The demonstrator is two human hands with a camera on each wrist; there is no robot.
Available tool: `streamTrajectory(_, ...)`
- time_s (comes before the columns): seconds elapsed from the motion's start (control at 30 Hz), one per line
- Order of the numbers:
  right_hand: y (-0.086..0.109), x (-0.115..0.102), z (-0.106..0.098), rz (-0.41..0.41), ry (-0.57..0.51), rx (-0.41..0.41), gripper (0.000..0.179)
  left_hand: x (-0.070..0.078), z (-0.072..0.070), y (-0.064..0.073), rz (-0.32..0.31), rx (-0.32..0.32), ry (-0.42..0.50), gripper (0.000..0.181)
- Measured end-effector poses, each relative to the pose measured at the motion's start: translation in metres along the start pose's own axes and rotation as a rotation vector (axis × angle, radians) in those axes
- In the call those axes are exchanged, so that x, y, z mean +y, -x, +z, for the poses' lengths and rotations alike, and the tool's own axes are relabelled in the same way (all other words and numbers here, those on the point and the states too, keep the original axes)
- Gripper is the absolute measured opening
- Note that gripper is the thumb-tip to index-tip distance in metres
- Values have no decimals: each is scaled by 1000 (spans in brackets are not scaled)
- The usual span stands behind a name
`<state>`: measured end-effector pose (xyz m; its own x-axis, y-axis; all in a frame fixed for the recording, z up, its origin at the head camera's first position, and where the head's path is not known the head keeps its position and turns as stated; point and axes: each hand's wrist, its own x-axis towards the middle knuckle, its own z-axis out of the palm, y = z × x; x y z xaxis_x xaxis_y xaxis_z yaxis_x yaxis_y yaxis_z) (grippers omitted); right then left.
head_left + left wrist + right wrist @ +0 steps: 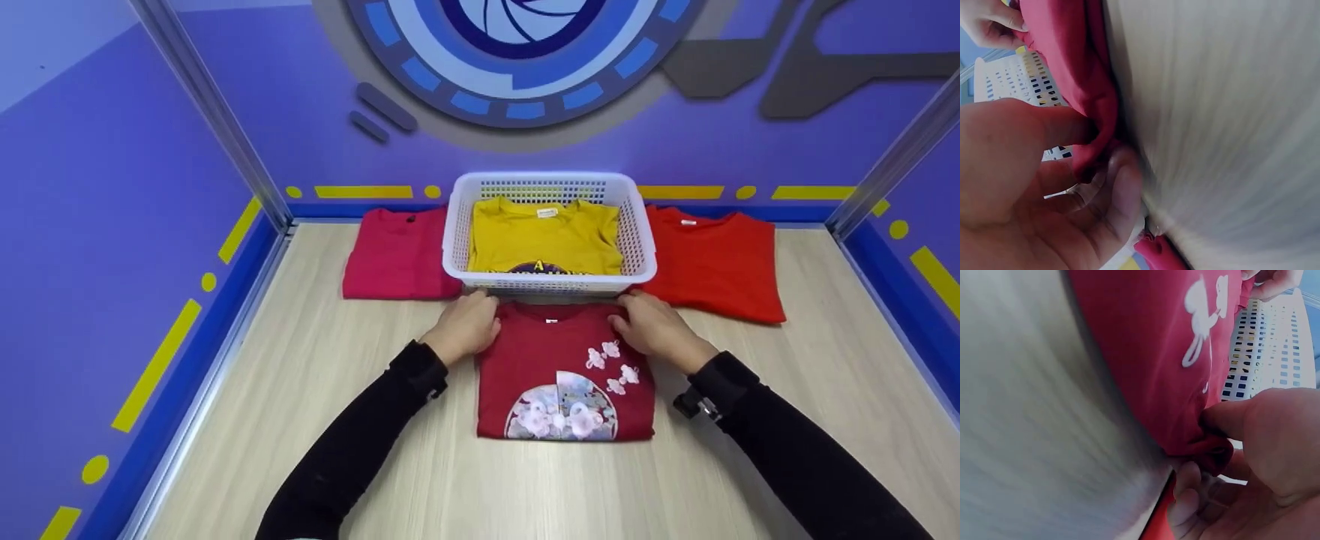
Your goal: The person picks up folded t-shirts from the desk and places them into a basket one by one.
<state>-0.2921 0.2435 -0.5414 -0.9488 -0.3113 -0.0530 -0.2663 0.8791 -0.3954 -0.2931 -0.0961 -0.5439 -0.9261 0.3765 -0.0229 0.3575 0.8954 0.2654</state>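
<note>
A folded dark red T-shirt (pixel 525 367) with a floral print lies on the table in front of the basket. My left hand (pixel 466 324) pinches its upper left corner; in the left wrist view the thumb and fingers (pixel 1126 188) close round a fold of the cloth. At the upper right corner, my right hand (pixel 651 328) pinches the same shirt, and the right wrist view shows a rolled bit of cloth between thumb and fingers (pixel 1188 503). Right behind both hands stands a white basket (pixel 551 282) with a folded yellow T-shirt (pixel 547 236) inside.
A folded pink T-shirt (pixel 397 259) lies left of the basket, and a folded orange-red T-shirt (pixel 712 262) to its right. Printed blue panels (pixel 420 172) wall the table (pixel 330 360) at the back and sides.
</note>
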Motion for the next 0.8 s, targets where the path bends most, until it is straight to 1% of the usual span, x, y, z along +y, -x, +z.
streamTrajectory(0.1, 6, -2, -6, -3, -19, 18, 35, 3, -7, 6, -6, 12, 24, 19)
streamTrajectory(0.27, 17, -7, -20, -36, -54, 71, 32, 2, -15, 13, 14, 57, 142, 12)
streamTrajectory(0.4, 24, -15, -34, -65, -79, 103, 33, 3, -25, 18, 63, 81, 198, 24)
streamTrajectory(0.5, 30, -19, -45, -68, -92, 117, 36, 4, -35, 22, 102, 97, 207, 31)
streamTrajectory(0.57, 34, -21, -52, -66, -99, 131, 37, 5, -41, 24, 119, 112, 214, 31)
streamTrajectory(0.7, 38, -21, -63, -64, -110, 154, 32, 5, -53, 27, 130, 148, 231, 21)
streamTrajectory(0.8, 41, -20, -70, -69, -118, 154, 25, 4, -61, 29, 123, 150, 256, 15)
